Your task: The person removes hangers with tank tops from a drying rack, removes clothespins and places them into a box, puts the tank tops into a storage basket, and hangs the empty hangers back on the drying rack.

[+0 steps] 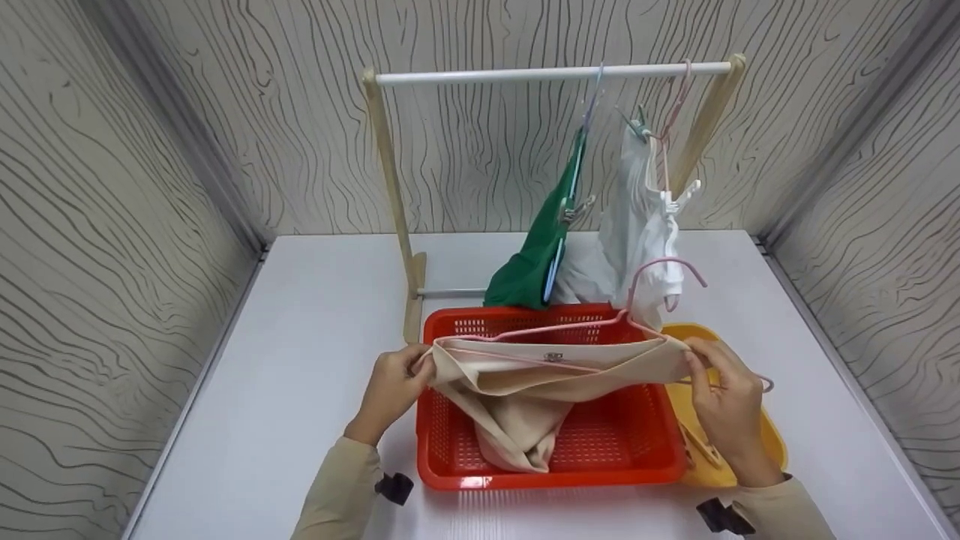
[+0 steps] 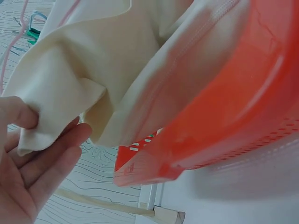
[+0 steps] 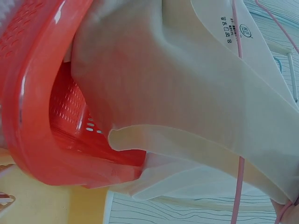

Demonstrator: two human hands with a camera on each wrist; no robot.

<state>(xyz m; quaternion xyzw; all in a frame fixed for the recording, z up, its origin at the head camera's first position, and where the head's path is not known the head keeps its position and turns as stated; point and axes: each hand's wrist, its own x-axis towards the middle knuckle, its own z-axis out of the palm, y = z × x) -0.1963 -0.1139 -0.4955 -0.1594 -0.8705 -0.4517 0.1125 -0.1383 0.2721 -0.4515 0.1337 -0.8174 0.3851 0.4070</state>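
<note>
Beige underpants with a small printed label inside the waistband are stretched wide above a red basket. A pink hanger runs along the waistband, its hook upright at the right. My left hand pinches the left corner between thumb and fingers; in the left wrist view its other fingers lie under the cloth. With thumb and fingertips, my right hand pinches the right corner; a pink hanger end sticks out beyond it. The lower cloth droops into the red basket.
Behind the basket stands a rack with a white bar and wooden legs. A green garment and white garments hang there on hangers with clothespins. A yellow basket holding clothespins stands at the right, beside the red one.
</note>
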